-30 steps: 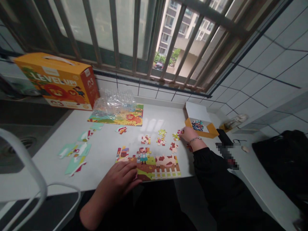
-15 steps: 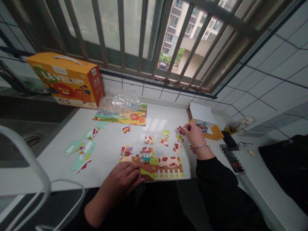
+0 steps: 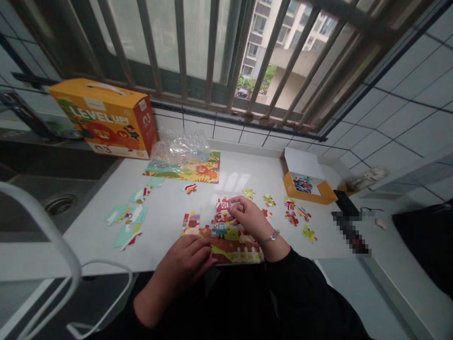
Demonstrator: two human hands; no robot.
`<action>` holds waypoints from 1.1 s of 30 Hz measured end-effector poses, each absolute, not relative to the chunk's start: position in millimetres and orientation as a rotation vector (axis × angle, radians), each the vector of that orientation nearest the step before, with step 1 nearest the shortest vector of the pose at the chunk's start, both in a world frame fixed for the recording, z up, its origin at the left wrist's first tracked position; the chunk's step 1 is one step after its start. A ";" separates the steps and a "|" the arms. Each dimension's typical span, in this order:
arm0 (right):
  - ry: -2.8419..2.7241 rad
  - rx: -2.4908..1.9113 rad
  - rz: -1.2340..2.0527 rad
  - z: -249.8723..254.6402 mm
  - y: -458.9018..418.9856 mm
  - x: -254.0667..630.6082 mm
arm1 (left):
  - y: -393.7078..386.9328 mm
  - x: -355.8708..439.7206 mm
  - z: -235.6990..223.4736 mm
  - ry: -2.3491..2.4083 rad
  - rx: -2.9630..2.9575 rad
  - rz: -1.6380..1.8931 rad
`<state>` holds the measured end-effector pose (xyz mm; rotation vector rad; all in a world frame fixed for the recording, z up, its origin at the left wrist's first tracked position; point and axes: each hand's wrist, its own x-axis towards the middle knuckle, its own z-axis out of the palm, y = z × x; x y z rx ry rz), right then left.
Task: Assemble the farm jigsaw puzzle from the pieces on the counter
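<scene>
A partly joined farm puzzle [image 3: 226, 241] lies at the near edge of the white counter [image 3: 170, 208]. My left hand [image 3: 186, 262] rests flat on its lower left corner, fingers spread. My right hand [image 3: 249, 218] is over the puzzle's top edge, fingers pinched on a red and white barn piece [image 3: 222, 206]. Several loose pieces [image 3: 295, 215] lie to the right of my right hand. More pale green pieces [image 3: 129, 219] are scattered on the left.
An orange puzzle box [image 3: 104, 118] stands at the back left by the barred window. A finished lion puzzle [image 3: 193, 171] lies under a clear plastic bag [image 3: 180, 146]. A small orange tray [image 3: 307, 186] with pieces sits at back right. A sink [image 3: 60, 203] is left.
My right hand has come back from the far right pieces to the puzzle's top edge, carrying a barn piece. The view has shifted slightly. My left hand has stayed put.
</scene>
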<state>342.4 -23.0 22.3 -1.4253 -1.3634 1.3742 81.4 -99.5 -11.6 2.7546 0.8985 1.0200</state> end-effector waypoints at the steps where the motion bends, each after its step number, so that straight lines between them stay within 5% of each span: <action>1: -1.381 -1.446 1.365 22.5 -23.0 342.2 | -99.8 81.4 -11.8 0.901 2.753 1.016; 14: -1.489 -1.534 1.315 14.7 -26.1 344.4 | -100.5 81.4 -11.3 0.910 2.764 0.992; 22: -1.366 -1.806 0.763 15.1 4.0 427.9 | -100.3 78.9 -13.0 0.892 2.767 0.995; 33: -1.436 -2.076 0.401 16.6 68.1 490.1 | -97.6 79.8 -14.9 0.885 2.755 0.983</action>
